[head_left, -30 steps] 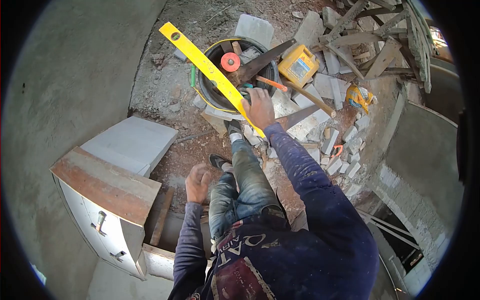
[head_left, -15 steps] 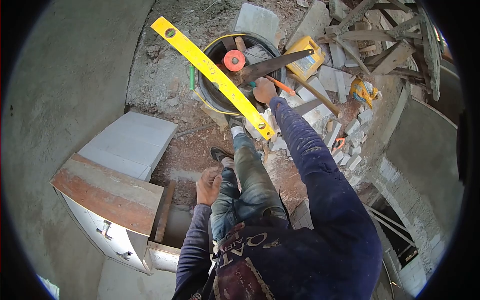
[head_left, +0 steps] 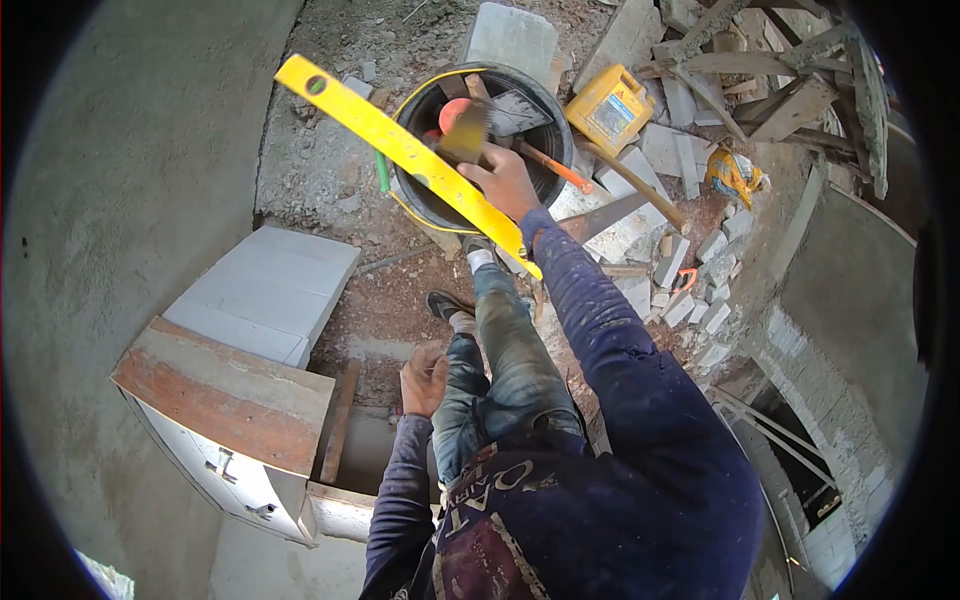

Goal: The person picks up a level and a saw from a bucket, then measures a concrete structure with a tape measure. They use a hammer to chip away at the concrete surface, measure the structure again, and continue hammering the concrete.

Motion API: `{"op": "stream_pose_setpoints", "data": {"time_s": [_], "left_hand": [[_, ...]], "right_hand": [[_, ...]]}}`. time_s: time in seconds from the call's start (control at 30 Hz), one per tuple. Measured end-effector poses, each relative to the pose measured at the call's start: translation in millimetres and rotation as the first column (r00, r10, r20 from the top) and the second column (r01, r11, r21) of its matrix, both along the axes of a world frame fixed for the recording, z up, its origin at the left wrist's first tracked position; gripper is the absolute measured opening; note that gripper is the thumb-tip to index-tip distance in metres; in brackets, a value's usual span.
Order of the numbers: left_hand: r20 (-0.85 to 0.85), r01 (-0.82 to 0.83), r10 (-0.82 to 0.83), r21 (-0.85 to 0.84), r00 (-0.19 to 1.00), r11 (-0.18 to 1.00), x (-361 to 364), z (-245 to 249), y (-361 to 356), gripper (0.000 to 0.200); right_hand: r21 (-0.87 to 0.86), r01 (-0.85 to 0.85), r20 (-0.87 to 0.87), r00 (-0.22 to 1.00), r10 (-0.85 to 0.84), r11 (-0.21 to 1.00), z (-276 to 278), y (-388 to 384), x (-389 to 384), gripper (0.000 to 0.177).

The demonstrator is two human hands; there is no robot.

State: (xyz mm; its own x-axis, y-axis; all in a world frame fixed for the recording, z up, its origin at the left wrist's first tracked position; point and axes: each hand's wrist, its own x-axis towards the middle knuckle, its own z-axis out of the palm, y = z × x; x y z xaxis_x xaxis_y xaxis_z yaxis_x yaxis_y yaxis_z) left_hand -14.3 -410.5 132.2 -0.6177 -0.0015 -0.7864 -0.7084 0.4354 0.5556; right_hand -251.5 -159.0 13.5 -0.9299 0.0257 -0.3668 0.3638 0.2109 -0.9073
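My right hand [head_left: 507,186] is closed over the black bucket [head_left: 558,170]. It grips what appears to be the handsaw [head_left: 465,132], whose blade is a short brownish blur pointing into the bucket. A long yellow spirit level [head_left: 400,150] lies slantwise across the bucket's left side, just left of that hand. Inside the bucket I see a round red reel [head_left: 456,112] and an orange-handled tool [head_left: 555,165] leaning on the rim. My left hand [head_left: 424,380] hangs beside my left thigh, its fingers curled in, with nothing visible in them.
A yellow jerrycan [head_left: 608,108] stands right of the bucket, near a long wooden handle [head_left: 640,188]. Broken pale blocks [head_left: 710,275] and an orange-handled item [head_left: 685,280] lie farther right. Rough timbers [head_left: 760,70] fill the upper right. A board-topped stack [head_left: 225,390] stands at left, against the wall.
The handsaw, seen broadside over the bucket before, now shows only as a short blur. My right hand has moved slightly left. The level's far end has shifted left.
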Motion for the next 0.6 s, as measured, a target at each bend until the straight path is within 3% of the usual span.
{"op": "stream_pose_setpoints", "data": {"time_s": [0.03,0.1,0.13,0.17,0.23,0.27,0.33,0.37,0.43,0.47,0.5,0.57,0.6], "left_hand": [[0.026,-0.007,0.007,0.006,1.0,1.0,-0.2,-1.1,1.0,0.032],[0.034,0.004,-0.004,0.006,0.999,1.0,-7.6,4.5,8.0,0.032],[0.04,0.017,-0.017,0.005,0.999,1.0,-11.5,7.2,8.9,0.032],[0.039,0.022,-0.022,-0.002,0.999,1.0,-12.0,8.7,8.6,0.032],[-0.014,-0.006,0.006,-0.005,1.0,1.0,-9.0,9.5,8.3,0.032],[-0.058,-0.05,0.052,0.025,0.997,0.998,-1.6,4.9,5.5,0.032],[-0.042,-0.034,0.035,0.013,0.998,0.999,2.5,2.5,1.4,0.032],[-0.023,-0.018,0.018,0.002,1.0,1.0,3.9,1.9,0.3,0.032],[0.001,0.011,-0.011,-0.042,1.0,0.999,3.3,7.1,1.8,0.032],[0.022,0.045,-0.043,-0.081,0.999,0.996,2.6,9.0,1.3,0.031],[0.021,0.042,-0.04,-0.087,0.999,0.995,3.1,9.5,0.8,0.031],[0.029,-0.01,0.013,-0.087,1.0,0.996,7.6,11.7,0.4,0.03],[0.025,-0.023,0.026,-0.094,0.999,0.995,11.1,11.4,-1.3,0.03]], "right_hand": [[0.003,0.005,0.002,1.0,-0.005,1.0,-2.5,-1.7,-3.8,0.03],[-0.431,0.226,0.15,0.973,-0.178,0.874,-12.6,-4.9,-12.1,0.039],[-0.447,0.237,0.168,0.969,-0.18,0.862,-30.3,5.3,-9.5,0.043],[-0.289,0.21,0.091,0.977,-0.191,0.934,-41.6,13.4,-3.1,0.038],[0.171,0.217,0.201,0.947,-0.249,0.961,-59.8,31.2,14.3,0.032],[0.168,0.215,0.205,0.947,-0.247,0.962,-75.3,36.8,23.4,0.032],[0.469,-0.147,0.223,0.974,0.045,0.871,-103.8,45.2,29.5,0.041],[0.467,-0.15,0.224,0.974,0.047,0.872,-99.7,43.3,25.0,0.041],[0.621,-0.401,0.221,0.914,0.341,0.674,-85.8,36.5,13.9,0.047],[0.74,-0.427,0.248,0.892,0.378,0.52,-91.4,29.1,14.2,0.043],[0.737,-0.427,0.245,0.891,0.383,0.523,-96.1,28.6,11.3,0.043],[0.671,-0.622,0.513,0.782,0.355,0.403,-95.6,27.0,-1.2,0.037],[0.675,-0.639,0.518,0.767,0.379,0.37,-103.9,28.8,-0.4,0.035]]}}
